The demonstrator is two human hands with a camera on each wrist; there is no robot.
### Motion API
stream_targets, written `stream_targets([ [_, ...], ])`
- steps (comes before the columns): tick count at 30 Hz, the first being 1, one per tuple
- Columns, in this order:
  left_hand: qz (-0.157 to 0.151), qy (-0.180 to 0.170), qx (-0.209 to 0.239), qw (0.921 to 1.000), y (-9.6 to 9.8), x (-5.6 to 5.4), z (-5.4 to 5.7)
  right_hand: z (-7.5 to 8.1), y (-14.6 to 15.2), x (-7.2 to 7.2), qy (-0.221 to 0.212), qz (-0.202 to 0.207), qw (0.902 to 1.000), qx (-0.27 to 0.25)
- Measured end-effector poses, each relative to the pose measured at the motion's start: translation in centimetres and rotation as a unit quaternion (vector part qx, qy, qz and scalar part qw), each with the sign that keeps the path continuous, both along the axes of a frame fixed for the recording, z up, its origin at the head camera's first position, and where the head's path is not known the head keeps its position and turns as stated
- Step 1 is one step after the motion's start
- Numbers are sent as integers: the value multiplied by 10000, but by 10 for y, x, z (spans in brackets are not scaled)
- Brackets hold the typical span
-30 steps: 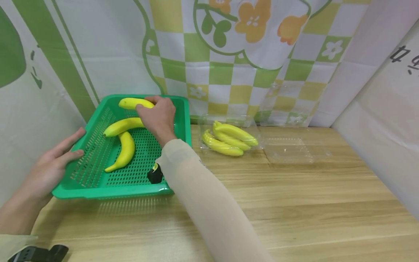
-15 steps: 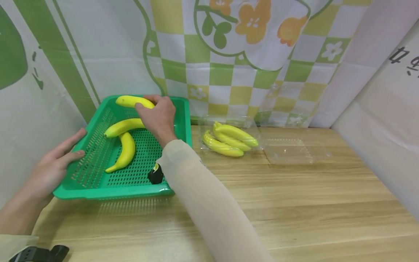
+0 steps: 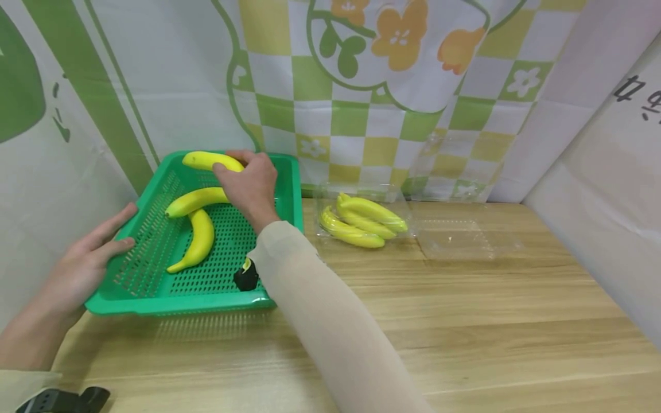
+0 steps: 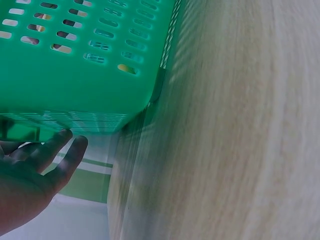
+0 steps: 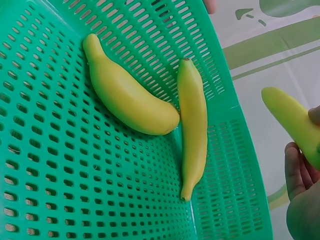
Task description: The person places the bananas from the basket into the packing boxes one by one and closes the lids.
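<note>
A green perforated plastic basket [image 3: 186,304] stands at the left, and my left hand [image 3: 85,267] holds its left rim between thumb and fingers. In the left wrist view, the fingers [image 4: 70,162] lie against the basket's outside wall. My right hand [image 3: 253,180] grips a yellow banana [image 3: 206,160] near the basket's far rim. The right wrist view has this banana [image 5: 290,117] raised outside the rim, one end free. Inside the basket are a banana [image 5: 192,130] along the wall and another banana [image 5: 127,95] whose tip meets it.
Right of the basket, a hinged clear plastic box [image 3: 403,186] lies open with several bananas [image 3: 361,218] in it; its transparent lid [image 3: 459,235] spreads rightward. A wooden table [image 3: 465,332] lies beneath. Patterned cloth [image 3: 351,115] rises behind. A small dark object [image 3: 245,278] shows beside the right sleeve.
Between the first and second frames the held banana shifts slightly left and up; it then stays in place. Both hands and the basket hardly move.
</note>
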State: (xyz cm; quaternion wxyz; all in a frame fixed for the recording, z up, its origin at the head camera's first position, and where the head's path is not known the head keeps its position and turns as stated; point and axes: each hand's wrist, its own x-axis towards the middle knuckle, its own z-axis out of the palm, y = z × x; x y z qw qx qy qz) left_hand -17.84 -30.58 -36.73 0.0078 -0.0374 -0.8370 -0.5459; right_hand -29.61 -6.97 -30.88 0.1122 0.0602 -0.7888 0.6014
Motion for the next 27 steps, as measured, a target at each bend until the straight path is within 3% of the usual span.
stream_targets([
  [14, 25, 49, -25, 10000, 1, 1, 0, 2, -1, 1, -26, 42, 9998, -186],
  [27, 77, -54, 95, 9999, 0, 1, 2, 20, 4, -1, -85, -88, 9995, -307],
])
